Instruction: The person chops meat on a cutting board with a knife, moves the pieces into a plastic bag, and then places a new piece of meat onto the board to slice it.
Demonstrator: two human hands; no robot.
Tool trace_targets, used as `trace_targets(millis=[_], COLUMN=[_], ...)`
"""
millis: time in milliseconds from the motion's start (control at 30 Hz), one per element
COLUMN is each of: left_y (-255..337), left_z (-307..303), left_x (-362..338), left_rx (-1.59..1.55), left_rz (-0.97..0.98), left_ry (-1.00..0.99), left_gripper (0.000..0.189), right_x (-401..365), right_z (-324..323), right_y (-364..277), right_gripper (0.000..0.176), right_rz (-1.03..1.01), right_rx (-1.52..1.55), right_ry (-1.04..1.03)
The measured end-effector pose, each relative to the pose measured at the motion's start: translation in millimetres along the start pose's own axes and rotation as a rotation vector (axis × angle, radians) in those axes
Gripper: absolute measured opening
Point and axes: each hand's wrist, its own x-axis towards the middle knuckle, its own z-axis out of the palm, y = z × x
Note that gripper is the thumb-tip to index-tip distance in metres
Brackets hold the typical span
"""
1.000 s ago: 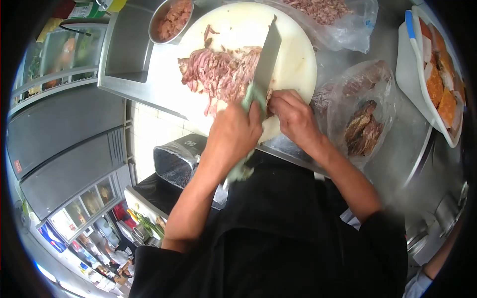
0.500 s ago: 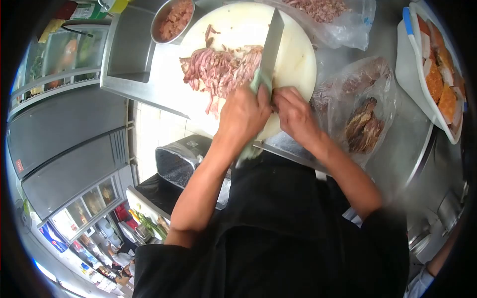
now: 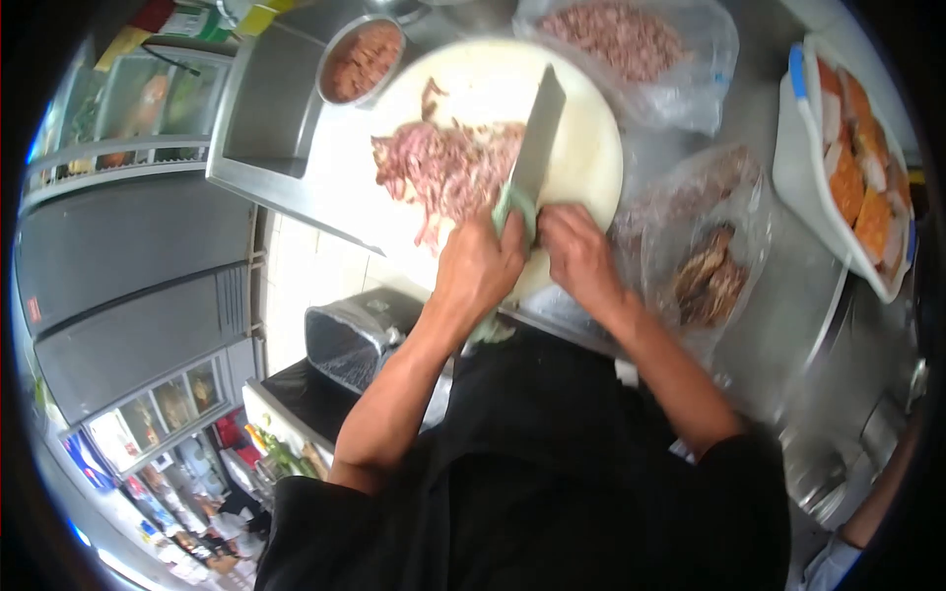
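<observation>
A cleaver (image 3: 540, 128) points away from me over a round white cutting board (image 3: 581, 148), its blade beside a heap of sliced, pinkish-brown meat (image 3: 439, 163). My left hand (image 3: 478, 261) is closed on a pale green cloth (image 3: 514, 205) pressed around the blade's near end. Part of the cloth hangs below that hand, near the board's edge. Just to the right, my right hand (image 3: 581, 251) is curled at the near end of the cleaver, seemingly around its handle, which the fingers hide.
A metal bowl of minced meat (image 3: 363, 61) stands at the board's upper left. Plastic bags of diced meat (image 3: 616, 39) and dark cooked meat (image 3: 711, 276) lie to the right. Beyond is a white tub of browned meat pieces (image 3: 857, 167). A lined bin (image 3: 350, 340) stands below left.
The view has shifted, so the board and counter sit lower in the picture. Both hands stay together at the cleaver's near end, with the cloth still in my left hand.
</observation>
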Motion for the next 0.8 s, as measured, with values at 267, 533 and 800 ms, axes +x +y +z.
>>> trace_targets(millis=[267, 533, 800], left_y=[-60.3, -128.6, -154.5], left_z=[-66.7, -77.7, -53.9], left_x=[-29.4, 3.1, 10.2], left_rx=[0.014, 0.372, 0.488], left_rz=[-0.242, -0.205, -0.009], left_ry=[0.276, 0.466, 0.395], left_gripper=[0.037, 0.04, 0.023], right_x=[8.2, 27.7, 42.3], right_z=[1.7, 24.0, 51.9], right_y=[-8.2, -3.6, -23.7], right_gripper=[0.013, 0.019, 0.13], right_rz=[0.132, 0.131, 0.129], right_rx=[0.094, 0.045, -0.281], right_ry=[0.08, 0.019, -0.203])
